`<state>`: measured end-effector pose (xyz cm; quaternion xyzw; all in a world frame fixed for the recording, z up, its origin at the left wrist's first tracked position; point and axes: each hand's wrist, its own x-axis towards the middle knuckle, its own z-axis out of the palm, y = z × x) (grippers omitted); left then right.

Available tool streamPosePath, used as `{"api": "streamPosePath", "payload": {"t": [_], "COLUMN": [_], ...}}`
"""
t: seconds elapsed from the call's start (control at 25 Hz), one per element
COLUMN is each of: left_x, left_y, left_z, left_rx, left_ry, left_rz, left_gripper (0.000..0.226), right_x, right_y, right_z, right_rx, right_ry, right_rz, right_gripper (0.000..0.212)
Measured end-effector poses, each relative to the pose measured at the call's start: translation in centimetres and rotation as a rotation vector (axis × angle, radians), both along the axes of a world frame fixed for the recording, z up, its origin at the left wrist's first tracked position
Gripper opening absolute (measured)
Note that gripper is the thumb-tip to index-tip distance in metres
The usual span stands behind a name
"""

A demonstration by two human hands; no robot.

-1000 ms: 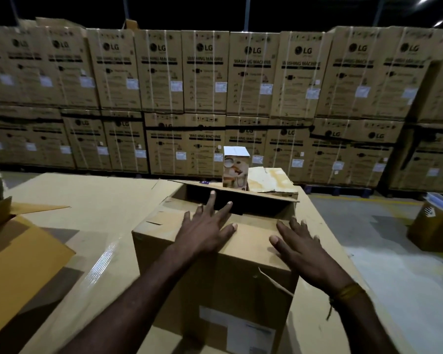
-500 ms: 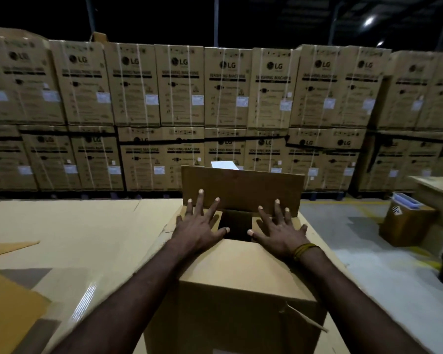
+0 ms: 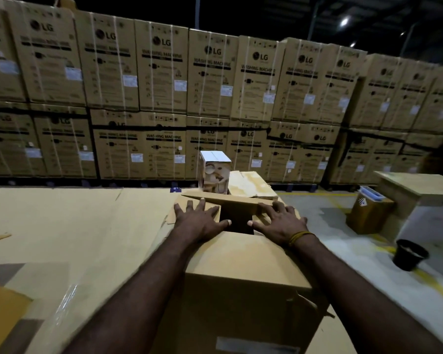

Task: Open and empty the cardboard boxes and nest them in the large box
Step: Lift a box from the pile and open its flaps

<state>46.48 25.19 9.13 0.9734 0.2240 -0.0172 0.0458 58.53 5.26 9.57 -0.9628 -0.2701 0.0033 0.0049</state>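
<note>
— Where is the box (image 3: pixel 243 284) being kept?
— Centrally on the counter (image 3: pixel 62 226), with its side flaps being pressed down.
— How is each grip being held?
— Flat and spread: the left hand (image 3: pixel 198 221) and right hand (image 3: pixel 279 223) are being laid on opposite flaps, nothing being grasped.

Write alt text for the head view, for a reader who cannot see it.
Both hands, left hand and right hand, press flat on the side flaps of a cardboard box on a table. A small printed carton stands behind it, before stacked washing machine boxes.
</note>
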Motion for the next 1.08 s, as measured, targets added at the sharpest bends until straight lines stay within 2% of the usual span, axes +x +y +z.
{"api": "streamPosePath", "payload": {"t": [0.08, 0.24, 0.32, 0.48, 0.6, 0.72, 0.84, 1.0, 1.08], "left_x": [-0.5, -2.2, -3.0, -5.4, -7.9, -9.4, -10.9, -13.3, -15.0], "left_y": [-0.4, -0.9, -1.2, -1.8, -1.6, -1.5, -2.5, -4.9, -6.3], "left_z": [0.3, 1.1, 1.5, 0.9, 1.3, 3.4, 4.5, 4.5, 4.6], "left_rx": [-0.016, -0.147, -0.17, -0.128, -0.095, -0.086, -0.065, 0.082, 0.136], "left_ry": [-0.081, -0.397, -0.434, -0.222, -0.054, 0.028, -0.075, -0.316, -0.44], "left_rz": [-0.019, -0.11, -0.171, -0.243, -0.24, -0.212, -0.184, -0.13, -0.106], "left_gripper": [0.07, 0.054, 0.055, 0.065, 0.076, 0.084, 0.091, 0.095, 0.096], "right_x": [-0.5, -3.6, -6.8, -11.4, -11.7, -12.2, -13.9, -17.6, -19.3], "right_y": [-0.1, 0.1, 0.2, -0.5, -0.8, -0.2, -0.1, -1.8, -2.6], "right_z": [0.2, 1.1, 1.2, 1.6, 2.9, 4.2, 5.2, 4.9, 3.9], "right_rx": [0.016, 0.097, 0.118, 0.02, -0.036, -0.051, -0.021, 0.154, 0.249], "right_ry": [-0.01, -0.096, -0.062, 0.09, 0.119, 0.121, -0.02, -0.241, -0.416], "right_rz": [0.006, 0.042, 0.109, 0.174, 0.137, 0.107, 0.081, 0.078, 0.103], "right_gripper": [0.077, 0.064, 0.065, 0.077, 0.091, 0.101, 0.105, 0.104, 0.101]}}
